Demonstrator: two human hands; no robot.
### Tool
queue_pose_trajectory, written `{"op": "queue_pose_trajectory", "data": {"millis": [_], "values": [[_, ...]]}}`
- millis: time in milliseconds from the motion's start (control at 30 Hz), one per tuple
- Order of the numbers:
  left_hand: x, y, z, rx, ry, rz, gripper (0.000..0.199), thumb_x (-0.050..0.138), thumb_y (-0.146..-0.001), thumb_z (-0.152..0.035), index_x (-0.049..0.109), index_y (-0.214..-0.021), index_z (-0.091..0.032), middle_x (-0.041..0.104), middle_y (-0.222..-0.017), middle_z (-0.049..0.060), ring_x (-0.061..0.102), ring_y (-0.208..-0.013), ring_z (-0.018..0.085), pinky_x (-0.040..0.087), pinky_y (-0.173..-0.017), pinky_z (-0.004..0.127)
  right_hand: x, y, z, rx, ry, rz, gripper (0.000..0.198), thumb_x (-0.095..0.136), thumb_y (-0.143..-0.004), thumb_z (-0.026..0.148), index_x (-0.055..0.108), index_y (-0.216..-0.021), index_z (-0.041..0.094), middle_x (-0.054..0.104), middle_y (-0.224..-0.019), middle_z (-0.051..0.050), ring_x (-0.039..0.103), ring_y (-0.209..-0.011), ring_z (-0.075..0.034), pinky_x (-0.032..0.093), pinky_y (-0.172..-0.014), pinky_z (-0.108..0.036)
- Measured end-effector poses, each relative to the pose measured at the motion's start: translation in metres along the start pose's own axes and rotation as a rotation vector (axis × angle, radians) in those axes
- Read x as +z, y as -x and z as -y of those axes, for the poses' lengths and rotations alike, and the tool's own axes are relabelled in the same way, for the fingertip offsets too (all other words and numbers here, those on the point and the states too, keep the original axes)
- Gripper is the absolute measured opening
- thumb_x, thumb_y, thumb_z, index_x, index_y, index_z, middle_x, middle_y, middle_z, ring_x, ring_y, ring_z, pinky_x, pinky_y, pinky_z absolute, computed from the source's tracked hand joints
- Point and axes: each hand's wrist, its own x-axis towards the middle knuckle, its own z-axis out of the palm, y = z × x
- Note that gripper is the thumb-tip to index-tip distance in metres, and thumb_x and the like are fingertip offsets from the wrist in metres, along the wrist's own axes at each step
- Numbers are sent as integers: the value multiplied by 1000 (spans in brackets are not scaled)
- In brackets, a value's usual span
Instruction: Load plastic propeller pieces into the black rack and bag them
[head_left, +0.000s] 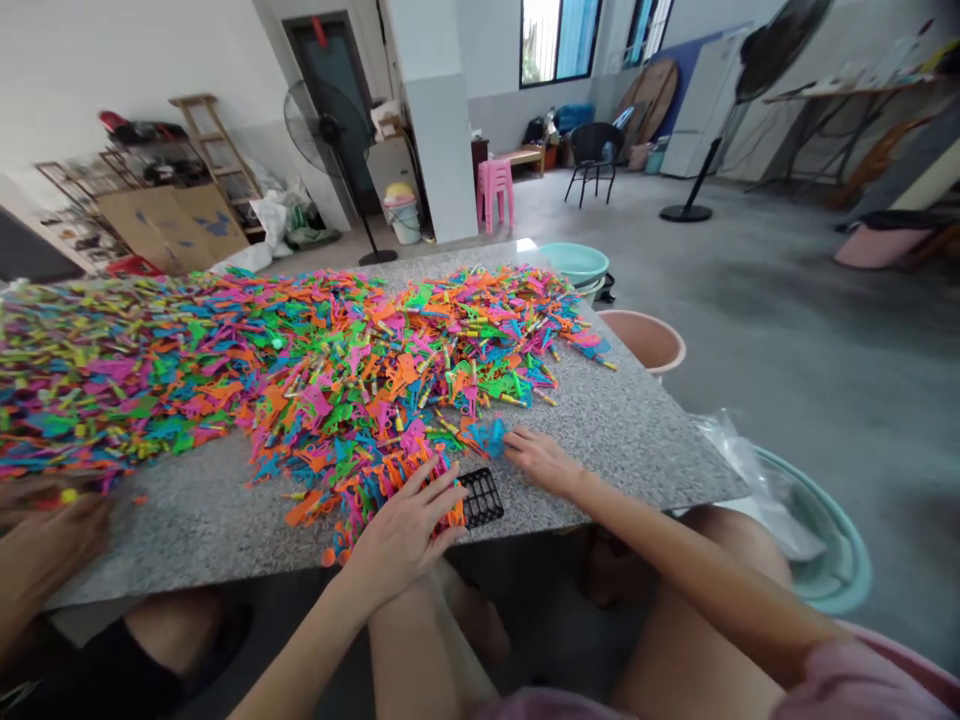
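My left hand [409, 520] lies with its fingers stretched out over a packed row of colourful plastic pieces [375, 490] near the table's front edge. Its fingertips and thumb reach the side of a black grid rack [482, 497], whose right part shows bare cells. To the right of the rack, my right hand [544, 460] pinches a small blue plastic piece [489, 437], smeared by motion, at the edge of the heap. That heap of loose plastic pieces [405, 370], orange, pink, green and blue, some with yellow tubes, spreads over the speckled stone table [630, 430].
At the left, a co-worker's hands [56, 530] work by the same heap. Beside the table's right edge stand a teal basin [574, 262], a pink basin [649, 340] and a larger teal tub [851, 545] with clear plastic bags [750, 470]. A standing fan [330, 130] is behind the table.
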Motion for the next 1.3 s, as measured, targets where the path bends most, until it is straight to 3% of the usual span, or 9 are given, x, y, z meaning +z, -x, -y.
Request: {"op": "queue_pose_trajectory", "data": {"millis": [100,167,300,400,567,700,833,1133,1300], "values": [[1,0,0,-8,26,-5,37,58,-92,-37,59,-126,-21,56,-139,8,36,-140,29,39,-112,49,-2,40,-15,18,-78,-18,32,46,-91,8,62,-116,20,61,-122,-9,50,-120,-21,40,-104,-39],[1,0,0,-17,31,-6,36,58,-92,-37,60,-124,-21,54,-141,8,36,-140,30,42,-110,50,-1,42,-15,216,-111,-57,32,52,-90,14,59,-120,19,60,-123,-11,54,-116,-21,43,-99,-37],[0,0,2,-11,13,15,34,57,-92,-34,60,-124,-21,53,-142,8,37,-139,30,43,-108,51,-5,13,-7,680,-191,111,25,71,-77,34,66,-94,17,67,-91,-9,64,-86,-22,48,-70,-29],[-4,3,5,0,18,35,32,55,-93,-34,62,-123,-22,54,-141,7,38,-139,28,44,-109,48,-12,4,-6,754,-243,231,7,69,-74,19,65,-80,17,67,-74,-7,65,-75,-21,42,-61,-25],[-8,11,11,-8,0,37,32,55,-93,-36,61,-123,-24,56,-139,4,37,-140,27,43,-110,46,-1,4,26,611,-518,45,20,60,-77,13,61,-97,16,67,-75,-3,62,-69,-16,41,-62,-22],[-8,10,10,4,-41,33,29,54,-94,-35,63,-119,-24,57,-138,3,39,-138,28,44,-109,46,25,-25,66,412,-758,-151,20,62,-74,15,60,-94,18,66,-77,1,60,-68,-14,42,-65,-21],[-7,8,8,12,-70,43,26,53,-94,-35,64,-115,-23,58,-136,4,45,-133,28,46,-107,46,38,-50,74,321,-666,-107,19,62,-70,10,63,-88,17,66,-75,-1,60,-71,-16,40,-63,-21],[-13,2,3,111,-156,8,25,52,-94,-24,64,-115,-24,48,-146,7,34,-140,31,39,-110,51,15,-68,69,186,-438,65,21,64,-71,11,67,-91,17,70,-81,-5,63,-75,-19,41,-65,-24],[-13,-3,3,165,-136,50,24,50,-95,-27,65,-112,-19,62,-131,8,48,-130,28,46,-105,47,20,-69,68,235,-448,29,11,62,-76,15,67,-86,16,69,-79,-4,62,-72,-17,41,-63,-22]]}}
